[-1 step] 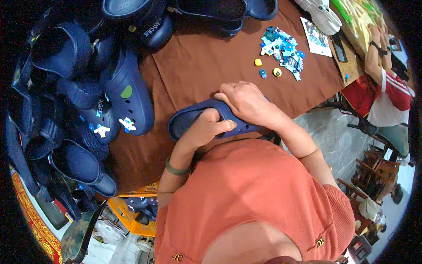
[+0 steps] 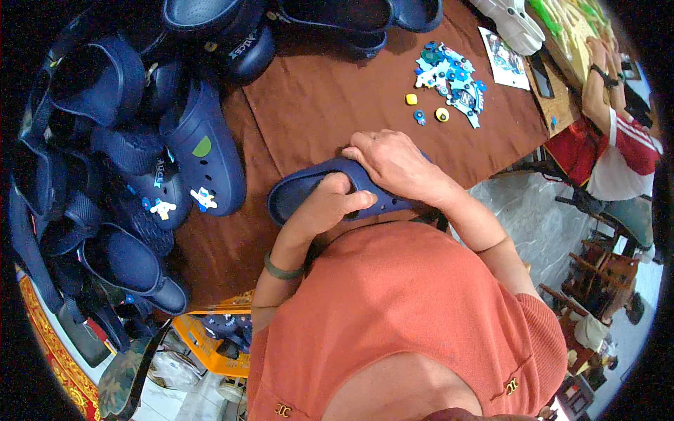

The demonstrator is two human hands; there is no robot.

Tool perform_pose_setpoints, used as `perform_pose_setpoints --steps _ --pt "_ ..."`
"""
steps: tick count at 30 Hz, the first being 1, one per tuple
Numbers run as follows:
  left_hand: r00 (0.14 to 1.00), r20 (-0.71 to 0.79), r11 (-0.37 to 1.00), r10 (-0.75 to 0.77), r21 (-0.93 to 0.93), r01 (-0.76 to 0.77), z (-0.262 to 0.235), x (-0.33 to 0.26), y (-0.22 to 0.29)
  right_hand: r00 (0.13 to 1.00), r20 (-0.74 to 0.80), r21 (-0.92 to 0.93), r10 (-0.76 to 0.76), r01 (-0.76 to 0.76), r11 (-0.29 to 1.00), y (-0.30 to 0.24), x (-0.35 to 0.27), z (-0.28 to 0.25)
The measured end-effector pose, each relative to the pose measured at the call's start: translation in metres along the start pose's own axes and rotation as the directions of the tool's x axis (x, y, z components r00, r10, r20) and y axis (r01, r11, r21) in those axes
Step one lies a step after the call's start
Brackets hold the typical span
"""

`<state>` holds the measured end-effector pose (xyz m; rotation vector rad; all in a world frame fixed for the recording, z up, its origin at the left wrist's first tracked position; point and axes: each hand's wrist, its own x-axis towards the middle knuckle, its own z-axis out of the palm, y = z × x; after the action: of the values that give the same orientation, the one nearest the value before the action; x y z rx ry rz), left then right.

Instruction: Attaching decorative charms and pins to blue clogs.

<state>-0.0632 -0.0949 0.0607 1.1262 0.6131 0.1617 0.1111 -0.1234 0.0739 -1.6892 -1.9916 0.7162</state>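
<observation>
A navy blue foam clog point(image 2: 289, 194) lies across the table edge in front of me, its heel end to the left. My left hand point(image 2: 331, 205) reaches into its foot opening, with the thumb outside against the upper; the other fingertips are hidden inside. Over the toe part curls my right hand point(image 2: 394, 167), gripping the clog from above, and its fingertips are partly out of sight. Whether a charm is pinched between the hands cannot be seen. Beyond them lie a yellow square charm point(image 2: 411, 99), a round yellow charm point(image 2: 441, 114) and a small blue charm point(image 2: 419, 117).
A pile of blue and white charms point(image 2: 453, 83) lies farther back on the brown cloth point(image 2: 316, 98). Many navy clogs point(image 2: 210, 165) crowd the left and far side. A printed sheet point(image 2: 504, 59), a phone point(image 2: 540, 76) and a white clog point(image 2: 516, 28) sit far right. An orange crate point(image 2: 200, 344) stands below.
</observation>
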Motion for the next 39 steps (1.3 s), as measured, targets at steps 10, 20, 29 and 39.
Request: perform_pose_setpoints --steps 10,20,29,39 --pt "0.999 0.033 0.999 -0.04 -0.022 0.04 0.0 0.001 -0.002 0.973 -0.058 0.131 -0.224 0.23 0.964 0.015 -0.008 0.001" --pt "0.999 0.021 0.997 0.039 -0.062 -0.038 0.003 -0.001 0.001 0.98 -0.103 0.216 -0.169 0.187 0.958 0.012 -0.01 0.002" --pt "0.997 0.066 0.991 -0.036 -0.127 0.044 0.003 -0.003 0.007 0.961 -0.272 -0.119 -0.042 0.01 0.993 -0.002 -0.022 0.012" --pt "0.994 -0.055 0.99 -0.1 -0.101 0.094 0.005 -0.006 0.014 0.781 -0.506 0.19 0.365 -0.312 0.931 0.042 -0.031 -0.041"
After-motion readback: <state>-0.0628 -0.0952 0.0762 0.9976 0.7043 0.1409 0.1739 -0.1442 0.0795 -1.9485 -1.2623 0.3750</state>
